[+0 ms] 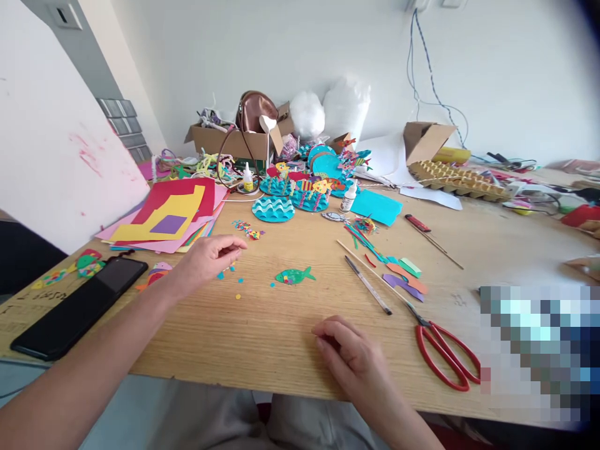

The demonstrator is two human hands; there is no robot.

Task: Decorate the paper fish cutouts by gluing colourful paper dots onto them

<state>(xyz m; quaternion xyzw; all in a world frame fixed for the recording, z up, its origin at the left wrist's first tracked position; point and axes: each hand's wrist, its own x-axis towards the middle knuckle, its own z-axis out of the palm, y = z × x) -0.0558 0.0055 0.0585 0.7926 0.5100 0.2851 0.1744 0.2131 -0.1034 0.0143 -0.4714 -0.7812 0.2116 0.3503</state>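
**Green fish holding centre stage!**

Left hand is curling beside loose dots, right hand is curling nearer, both with fingers nearly closed (gripping anything? cannot tell); the fish is lying between them on the tabletop.

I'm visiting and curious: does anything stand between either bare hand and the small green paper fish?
Nothing visible blocks the right bare hand from the small green paper fish. On the side of the left bare hand, a tiny round blue paper dot lies flat by the fish's head, seemingly no obstacle.
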